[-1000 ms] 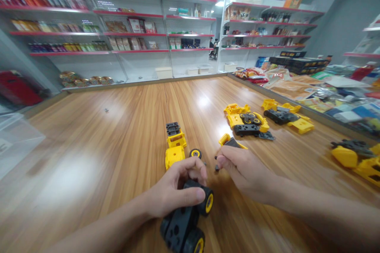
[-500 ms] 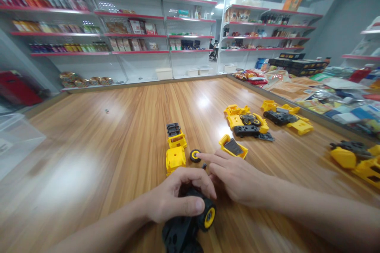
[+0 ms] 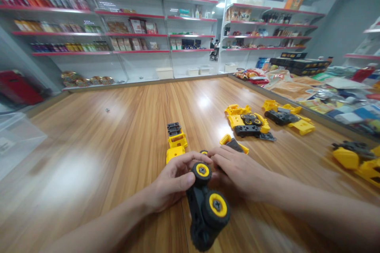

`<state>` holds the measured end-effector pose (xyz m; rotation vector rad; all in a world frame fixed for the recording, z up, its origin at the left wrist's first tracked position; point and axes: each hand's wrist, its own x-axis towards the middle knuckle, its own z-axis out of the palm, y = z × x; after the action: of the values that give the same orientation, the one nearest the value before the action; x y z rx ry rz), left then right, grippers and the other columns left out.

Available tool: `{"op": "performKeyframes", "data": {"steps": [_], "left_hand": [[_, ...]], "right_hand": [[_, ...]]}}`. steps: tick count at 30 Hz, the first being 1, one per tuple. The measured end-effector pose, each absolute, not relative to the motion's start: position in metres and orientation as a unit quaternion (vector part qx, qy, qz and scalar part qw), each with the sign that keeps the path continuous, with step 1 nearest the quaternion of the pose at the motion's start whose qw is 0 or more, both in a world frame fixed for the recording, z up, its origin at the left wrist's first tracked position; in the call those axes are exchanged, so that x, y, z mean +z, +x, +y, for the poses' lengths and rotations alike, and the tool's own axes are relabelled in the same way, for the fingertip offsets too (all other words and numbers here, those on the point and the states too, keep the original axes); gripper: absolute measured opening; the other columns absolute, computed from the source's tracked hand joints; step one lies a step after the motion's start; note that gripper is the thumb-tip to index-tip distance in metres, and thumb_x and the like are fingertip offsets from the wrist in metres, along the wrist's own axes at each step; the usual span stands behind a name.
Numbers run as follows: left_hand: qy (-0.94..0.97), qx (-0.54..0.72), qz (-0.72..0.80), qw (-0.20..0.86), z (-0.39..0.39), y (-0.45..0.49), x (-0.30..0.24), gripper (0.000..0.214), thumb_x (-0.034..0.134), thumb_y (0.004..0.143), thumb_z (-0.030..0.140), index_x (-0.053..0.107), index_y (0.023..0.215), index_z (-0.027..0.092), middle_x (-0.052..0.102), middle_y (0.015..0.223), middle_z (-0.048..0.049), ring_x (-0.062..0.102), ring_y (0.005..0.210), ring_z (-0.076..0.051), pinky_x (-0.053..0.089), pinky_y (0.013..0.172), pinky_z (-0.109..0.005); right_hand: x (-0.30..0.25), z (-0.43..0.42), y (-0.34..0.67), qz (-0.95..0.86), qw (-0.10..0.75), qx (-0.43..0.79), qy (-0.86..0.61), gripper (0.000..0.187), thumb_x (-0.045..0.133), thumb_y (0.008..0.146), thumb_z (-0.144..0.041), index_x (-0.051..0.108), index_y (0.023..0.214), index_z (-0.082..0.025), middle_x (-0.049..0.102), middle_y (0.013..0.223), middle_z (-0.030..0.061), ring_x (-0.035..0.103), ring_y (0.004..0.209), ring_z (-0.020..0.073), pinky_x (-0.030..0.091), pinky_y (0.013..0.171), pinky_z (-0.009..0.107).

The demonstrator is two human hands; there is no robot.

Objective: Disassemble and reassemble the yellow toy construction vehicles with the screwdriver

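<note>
My left hand (image 3: pixel 175 182) is closed around a black toy vehicle chassis (image 3: pixel 197 213), with its thumb against one wheel. Two black wheels with yellow hubs face me, the nearer one (image 3: pixel 216 204) larger in view. My right hand (image 3: pixel 237 168) is closed at the far side of the chassis, fingers bent at another yellow-hubbed wheel (image 3: pixel 204 152), mostly hidden between both hands. Beyond the left hand lie a yellow toy body part (image 3: pixel 175 152) and a yellow-and-black piece (image 3: pixel 177 139). A yellow dump bed (image 3: pixel 233 142) with a dark inside lies partly behind my right hand.
Yellow and black toy parts lie in groups at the right: one cluster (image 3: pixel 247 120), another (image 3: pixel 286 116) behind it, a third (image 3: pixel 356 158) near the edge. A clear plastic bin (image 3: pixel 20 142) stands left. A raised rim borders the wooden table (image 3: pixel 118 126); packaged goods (image 3: pixel 326 91) lie beyond it.
My left hand has raised and turned the chassis, so two wheels face me. My right hand has drawn its extended fingers in, and the loose wheel has shifted slightly right.
</note>
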<state>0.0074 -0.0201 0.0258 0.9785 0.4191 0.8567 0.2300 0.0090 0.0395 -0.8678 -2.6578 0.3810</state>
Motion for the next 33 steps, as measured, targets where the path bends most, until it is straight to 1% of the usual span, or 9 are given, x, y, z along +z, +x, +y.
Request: {"op": "performKeyframes", "data": {"steps": [3,6,10,15,19,22,25,29,33], "left_hand": [[0.391,0.407,0.174,0.807,-0.020,0.005,0.028,0.036,0.068,0.082,0.029,0.061,0.113,0.013,0.063,0.093,-0.0064,0.064,0.081,-0.014,0.052,0.072,-0.021],[0.343,0.417,0.163,0.826,-0.019,0.002,0.028,0.027,0.061,0.087,0.025,0.059,0.111,0.013,0.065,0.095,-0.0075,0.069,0.081,-0.016,0.057,0.071,-0.024],[0.332,0.414,0.140,0.836,-0.015,0.000,0.027,0.024,0.057,0.088,0.025,0.052,0.110,0.016,0.068,0.099,-0.0105,0.073,0.077,-0.022,0.061,0.068,-0.033],[0.352,0.394,0.118,0.841,-0.012,0.000,0.027,0.023,0.051,0.090,0.024,0.042,0.112,0.021,0.070,0.098,-0.0124,0.076,0.078,-0.025,0.061,0.066,-0.030],[0.370,0.394,0.100,0.835,-0.013,0.002,0.029,0.025,0.059,0.084,0.020,0.039,0.099,0.021,0.069,0.097,-0.0106,0.076,0.079,-0.027,0.059,0.063,-0.026],[0.373,0.410,0.117,0.824,-0.014,0.004,0.031,0.031,0.065,0.078,0.016,0.038,0.093,0.021,0.068,0.101,-0.0091,0.075,0.085,-0.029,0.058,0.070,-0.030],[0.375,0.411,0.123,0.822,-0.014,0.007,0.032,0.032,0.067,0.078,0.015,0.039,0.092,0.021,0.069,0.106,-0.0095,0.075,0.088,-0.029,0.057,0.074,-0.033],[0.386,0.408,0.146,0.814,-0.014,0.007,0.030,0.037,0.071,0.076,0.015,0.046,0.103,0.019,0.071,0.107,-0.0118,0.074,0.092,-0.028,0.056,0.078,-0.034],[0.392,0.403,0.166,0.810,-0.013,0.006,0.028,0.053,0.075,0.074,0.013,0.050,0.121,0.016,0.072,0.108,-0.0144,0.072,0.097,-0.026,0.056,0.083,-0.031]], "right_hand": [[0.042,0.009,0.232,-0.926,0.155,0.148,-0.311,0.020,0.046,0.099,-0.031,0.055,0.089,-0.016,0.058,0.097,0.0078,0.055,0.088,0.0183,0.049,0.078,0.032],[0.043,0.008,0.232,-0.924,0.153,0.159,-0.313,0.019,0.044,0.100,-0.029,0.057,0.097,-0.015,0.056,0.099,0.0079,0.055,0.087,0.0170,0.049,0.077,0.030],[0.046,0.006,0.230,-0.917,0.159,0.170,-0.324,0.009,0.052,0.094,-0.022,0.058,0.100,-0.018,0.055,0.100,0.0065,0.056,0.083,0.0159,0.049,0.072,0.028],[0.039,0.006,0.232,-0.906,0.158,0.138,-0.368,0.033,0.048,0.086,-0.005,0.057,0.113,-0.022,0.054,0.108,0.0067,0.058,0.081,0.0149,0.049,0.071,0.028],[0.031,0.008,0.235,-0.916,0.133,0.104,-0.365,0.037,0.050,0.082,-0.002,0.060,0.111,-0.022,0.054,0.107,0.0067,0.059,0.082,0.0147,0.049,0.074,0.027],[0.031,0.008,0.235,-0.915,0.118,0.098,-0.373,0.035,0.050,0.081,-0.002,0.061,0.108,-0.020,0.054,0.108,0.0069,0.060,0.085,0.0152,0.049,0.076,0.027],[0.035,0.007,0.234,-0.907,0.122,0.097,-0.391,0.028,0.050,0.085,-0.006,0.060,0.107,-0.019,0.056,0.109,0.0071,0.061,0.083,0.0148,0.048,0.073,0.026],[0.038,0.006,0.233,-0.895,0.136,0.098,-0.414,0.016,0.053,0.091,-0.017,0.062,0.105,-0.021,0.061,0.102,0.0060,0.062,0.078,0.0147,0.046,0.069,0.025],[0.038,0.006,0.233,-0.889,0.154,0.114,-0.415,0.021,0.061,0.089,-0.024,0.062,0.111,-0.023,0.064,0.100,0.0053,0.063,0.081,0.0170,0.046,0.069,0.025]]}}
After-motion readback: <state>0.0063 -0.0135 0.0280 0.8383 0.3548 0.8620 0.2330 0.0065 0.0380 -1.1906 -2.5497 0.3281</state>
